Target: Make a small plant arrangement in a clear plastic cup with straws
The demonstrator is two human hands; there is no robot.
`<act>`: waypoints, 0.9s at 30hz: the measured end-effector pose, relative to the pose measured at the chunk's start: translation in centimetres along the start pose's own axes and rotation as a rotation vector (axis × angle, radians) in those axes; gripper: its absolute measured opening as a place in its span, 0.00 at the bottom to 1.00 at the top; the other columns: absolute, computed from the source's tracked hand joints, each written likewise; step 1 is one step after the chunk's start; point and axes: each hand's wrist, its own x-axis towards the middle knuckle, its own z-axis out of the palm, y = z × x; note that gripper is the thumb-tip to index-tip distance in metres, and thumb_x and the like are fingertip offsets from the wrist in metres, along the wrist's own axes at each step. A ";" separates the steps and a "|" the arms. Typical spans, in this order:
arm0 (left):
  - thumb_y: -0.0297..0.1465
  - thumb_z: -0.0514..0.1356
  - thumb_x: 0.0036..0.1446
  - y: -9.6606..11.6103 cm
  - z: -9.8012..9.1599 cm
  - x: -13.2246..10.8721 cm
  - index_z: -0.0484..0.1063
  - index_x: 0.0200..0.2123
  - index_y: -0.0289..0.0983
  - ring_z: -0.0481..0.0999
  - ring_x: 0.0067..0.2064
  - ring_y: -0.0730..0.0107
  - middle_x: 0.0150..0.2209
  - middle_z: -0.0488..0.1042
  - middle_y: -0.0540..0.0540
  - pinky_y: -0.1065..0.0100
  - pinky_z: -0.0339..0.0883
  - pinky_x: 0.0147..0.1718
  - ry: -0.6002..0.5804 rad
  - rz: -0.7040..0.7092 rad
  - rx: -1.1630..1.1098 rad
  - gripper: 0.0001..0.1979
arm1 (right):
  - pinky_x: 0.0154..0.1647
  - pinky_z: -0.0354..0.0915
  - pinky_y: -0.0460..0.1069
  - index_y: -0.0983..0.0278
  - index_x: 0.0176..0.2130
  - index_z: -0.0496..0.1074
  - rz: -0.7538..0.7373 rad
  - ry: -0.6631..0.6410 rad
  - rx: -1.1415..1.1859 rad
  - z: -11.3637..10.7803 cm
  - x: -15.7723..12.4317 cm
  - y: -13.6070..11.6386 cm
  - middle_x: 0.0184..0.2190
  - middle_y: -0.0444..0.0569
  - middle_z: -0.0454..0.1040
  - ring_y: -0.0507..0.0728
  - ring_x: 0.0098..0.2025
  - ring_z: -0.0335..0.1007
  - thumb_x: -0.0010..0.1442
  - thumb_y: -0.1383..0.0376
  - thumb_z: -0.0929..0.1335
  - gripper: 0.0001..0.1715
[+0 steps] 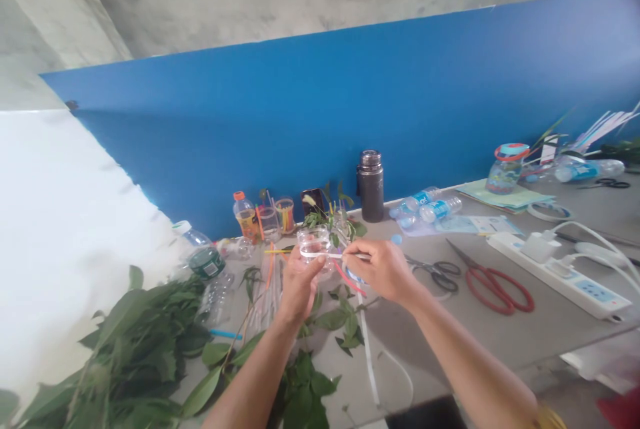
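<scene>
My left hand is wrapped round a clear plastic container, which looks like a cut bottle piece. A narrow white strip runs across its side, under my left thumb. To the right, my right hand pinches the strip's other end, closed and a little apart from the container. A red straw lies just below the strip. Another white band stretches down the table towards the front edge. Green leafy sprigs lie beneath my hands.
Dark scissors, red-handled scissors and a white power strip lie on the right. A grey thermos stands at the back near plastic bottles. Leafy branches heap at the left by a blue wall.
</scene>
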 end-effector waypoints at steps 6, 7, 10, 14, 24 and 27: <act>0.34 0.74 0.46 0.2 0.2 -0.2 0.71 0.51 0.39 0.78 0.43 0.63 0.47 0.76 0.43 0.64 0.72 0.41 -0.025 0.001 -0.029 0.29 | 0.27 0.57 0.44 0.58 0.30 0.80 0.026 0.012 -0.040 -0.2 0.4 0.1 0.22 0.41 0.76 0.52 0.26 0.68 0.58 0.60 0.67 0.12; 0.35 0.74 0.46 0.2 0.2 -0.3 0.71 0.51 0.39 0.78 0.43 0.62 0.47 0.77 0.43 0.63 0.72 0.41 -0.051 -0.007 -0.053 0.29 | 0.28 0.58 0.44 0.58 0.31 0.81 0.031 0.010 -0.042 -0.2 0.5 0.3 0.22 0.42 0.77 0.52 0.26 0.69 0.58 0.60 0.67 0.12; 0.36 0.74 0.46 0.2 0.2 -0.5 0.72 0.51 0.39 0.79 0.45 0.58 0.47 0.77 0.42 0.58 0.73 0.44 -0.120 -0.054 -0.106 0.29 | 0.30 0.59 0.44 0.58 0.32 0.81 0.026 -0.006 -0.035 -0.1 0.8 0.8 0.25 0.42 0.79 0.54 0.30 0.72 0.59 0.59 0.68 0.12; 0.39 0.72 0.47 -0.1 -0.2 -0.5 0.73 0.51 0.36 0.80 0.48 0.52 0.48 0.78 0.38 0.55 0.74 0.46 -0.198 -0.125 -0.116 0.28 | 0.31 0.59 0.44 0.57 0.32 0.81 0.027 -0.017 -0.062 0.0 0.8 0.7 0.28 0.42 0.81 0.53 0.31 0.73 0.59 0.59 0.68 0.11; 0.36 0.72 0.47 0.4 0.1 -0.7 0.73 0.51 0.39 0.79 0.46 0.58 0.46 0.79 0.41 0.61 0.72 0.43 -0.172 -0.142 0.032 0.27 | 0.33 0.57 0.46 0.55 0.38 0.81 0.082 -0.077 -0.190 0.2 0.7 0.5 0.31 0.44 0.82 0.56 0.33 0.75 0.60 0.59 0.67 0.12; 0.37 0.72 0.47 0.3 -0.3 -0.4 0.74 0.50 0.38 0.79 0.41 0.60 0.43 0.80 0.41 0.64 0.71 0.38 -0.116 -0.088 0.149 0.27 | 0.31 0.56 0.46 0.56 0.46 0.79 0.076 -0.158 -0.212 -0.2 0.6 1.2 0.29 0.45 0.81 0.57 0.32 0.75 0.60 0.58 0.68 0.16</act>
